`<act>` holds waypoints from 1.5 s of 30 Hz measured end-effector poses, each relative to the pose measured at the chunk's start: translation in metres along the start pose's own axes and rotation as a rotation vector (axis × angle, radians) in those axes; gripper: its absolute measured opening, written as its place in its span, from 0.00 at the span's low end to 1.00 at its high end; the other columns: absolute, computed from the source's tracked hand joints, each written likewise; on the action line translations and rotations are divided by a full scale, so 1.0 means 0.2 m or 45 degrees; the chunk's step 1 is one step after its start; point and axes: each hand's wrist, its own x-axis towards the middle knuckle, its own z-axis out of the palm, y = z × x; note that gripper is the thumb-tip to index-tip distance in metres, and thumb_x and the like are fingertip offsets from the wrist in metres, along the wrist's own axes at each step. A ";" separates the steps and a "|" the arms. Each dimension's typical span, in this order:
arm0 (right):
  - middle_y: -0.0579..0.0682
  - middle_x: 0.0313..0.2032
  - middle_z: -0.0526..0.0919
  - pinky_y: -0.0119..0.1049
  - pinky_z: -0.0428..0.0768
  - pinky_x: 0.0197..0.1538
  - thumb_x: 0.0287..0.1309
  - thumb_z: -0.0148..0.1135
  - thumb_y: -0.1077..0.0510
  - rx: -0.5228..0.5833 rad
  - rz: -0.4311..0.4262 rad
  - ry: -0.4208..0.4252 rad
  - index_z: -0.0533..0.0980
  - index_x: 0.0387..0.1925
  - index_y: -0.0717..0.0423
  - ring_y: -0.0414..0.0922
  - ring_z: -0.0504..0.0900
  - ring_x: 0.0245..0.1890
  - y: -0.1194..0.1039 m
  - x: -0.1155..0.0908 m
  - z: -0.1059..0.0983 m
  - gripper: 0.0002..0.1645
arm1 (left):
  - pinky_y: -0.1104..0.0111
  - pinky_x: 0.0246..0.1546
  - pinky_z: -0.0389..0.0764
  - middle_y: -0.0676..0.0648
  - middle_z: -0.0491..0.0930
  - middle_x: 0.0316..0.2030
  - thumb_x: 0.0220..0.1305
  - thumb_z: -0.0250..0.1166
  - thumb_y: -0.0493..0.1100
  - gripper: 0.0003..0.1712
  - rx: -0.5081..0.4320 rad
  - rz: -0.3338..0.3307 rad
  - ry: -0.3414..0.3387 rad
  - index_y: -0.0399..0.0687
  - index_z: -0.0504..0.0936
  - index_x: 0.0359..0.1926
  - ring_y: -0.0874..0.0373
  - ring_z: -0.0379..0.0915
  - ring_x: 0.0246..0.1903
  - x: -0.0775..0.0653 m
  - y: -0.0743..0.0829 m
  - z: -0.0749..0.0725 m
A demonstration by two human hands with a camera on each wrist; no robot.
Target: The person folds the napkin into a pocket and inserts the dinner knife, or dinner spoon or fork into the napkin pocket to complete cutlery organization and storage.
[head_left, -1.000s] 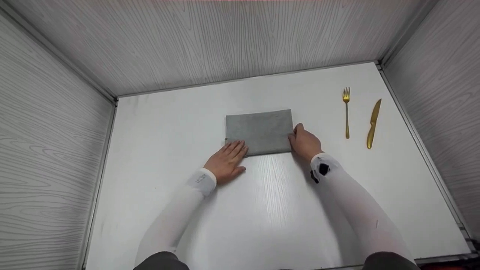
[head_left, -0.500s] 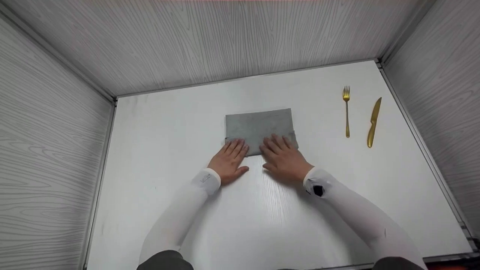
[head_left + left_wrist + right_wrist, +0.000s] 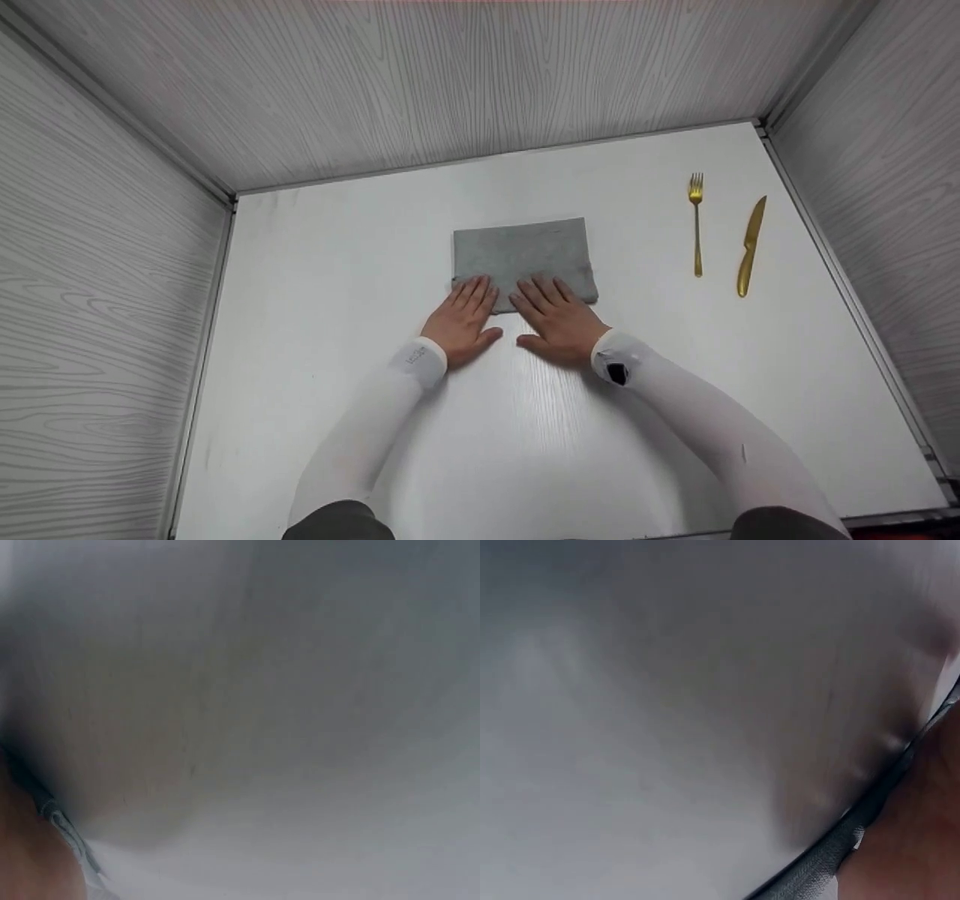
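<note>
A folded grey cloth [image 3: 517, 251] lies flat on the white table, in the middle of the head view. My left hand [image 3: 463, 319] rests palm down on its near left corner, fingers straight and thumb out to the side. On the near edge, right of centre, my right hand [image 3: 561, 319] presses with straight fingers on the cloth, its thumb pointing towards the left thumb. In the left wrist view only a piece of the left hand [image 3: 34, 855] shows at the lower left. The right wrist view has part of the right hand [image 3: 907, 832] and a blurred tabletop.
To the right of the cloth lie a gold fork [image 3: 697, 225] and a gold knife [image 3: 751, 247], side by side, tips away from me. Grey wood-grain panels [image 3: 450, 82] wall the white table [image 3: 315, 285] at the back and both sides.
My right hand has left the cloth's right edge, where its fingers pinched it, and moved left to lie flat on the near part. The left hand has barely moved.
</note>
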 end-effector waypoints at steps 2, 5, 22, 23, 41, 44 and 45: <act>0.51 0.80 0.39 0.56 0.42 0.79 0.71 0.32 0.26 -0.008 -0.004 -0.006 0.42 0.80 0.48 0.54 0.37 0.80 0.00 0.00 0.00 0.48 | 0.58 0.79 0.32 0.46 0.31 0.80 0.74 0.26 0.72 0.47 -0.009 -0.009 0.012 0.49 0.35 0.80 0.52 0.25 0.79 0.00 0.00 0.00; 0.52 0.80 0.39 0.57 0.43 0.78 0.71 0.32 0.26 -0.006 -0.008 -0.013 0.42 0.80 0.48 0.54 0.37 0.80 0.00 0.00 -0.01 0.48 | 0.58 0.79 0.33 0.45 0.32 0.80 0.73 0.27 0.72 0.47 -0.015 -0.014 0.032 0.49 0.37 0.80 0.51 0.25 0.79 0.00 0.01 0.00; 0.56 0.80 0.40 0.53 0.39 0.79 0.72 0.33 0.28 0.007 0.127 -0.021 0.44 0.80 0.51 0.55 0.37 0.80 0.14 -0.15 -0.07 0.48 | 0.60 0.78 0.31 0.45 0.32 0.80 0.72 0.27 0.74 0.49 -0.039 -0.035 0.040 0.49 0.35 0.80 0.51 0.25 0.79 0.03 0.01 0.01; 0.57 0.80 0.40 0.53 0.39 0.79 0.72 0.32 0.28 0.002 0.144 -0.023 0.44 0.80 0.51 0.56 0.36 0.80 0.15 -0.16 -0.07 0.48 | 0.60 0.78 0.31 0.45 0.32 0.80 0.72 0.27 0.75 0.49 -0.039 -0.033 0.041 0.49 0.35 0.80 0.51 0.25 0.79 0.03 0.01 0.01; 0.59 0.79 0.35 0.54 0.38 0.79 0.70 0.32 0.25 0.044 0.193 -0.027 0.42 0.80 0.50 0.59 0.32 0.79 0.16 -0.19 -0.04 0.51 | 0.54 0.78 0.31 0.50 0.31 0.81 0.68 0.23 0.78 0.49 -0.023 -0.058 0.047 0.59 0.35 0.81 0.47 0.24 0.79 0.01 0.00 0.02; 0.60 0.79 0.36 0.55 0.38 0.79 0.69 0.31 0.25 0.049 0.184 -0.025 0.42 0.80 0.51 0.59 0.32 0.79 0.16 -0.19 -0.04 0.51 | 0.54 0.78 0.30 0.50 0.30 0.80 0.68 0.23 0.78 0.49 -0.026 -0.057 0.020 0.59 0.34 0.81 0.47 0.23 0.79 0.01 0.00 0.01; 0.59 0.79 0.35 0.54 0.38 0.79 0.69 0.31 0.25 0.052 0.183 -0.026 0.42 0.80 0.50 0.59 0.32 0.79 0.16 -0.19 -0.04 0.51 | 0.54 0.78 0.31 0.50 0.30 0.80 0.68 0.24 0.78 0.49 -0.031 -0.056 0.020 0.58 0.35 0.81 0.47 0.23 0.79 0.01 0.00 0.01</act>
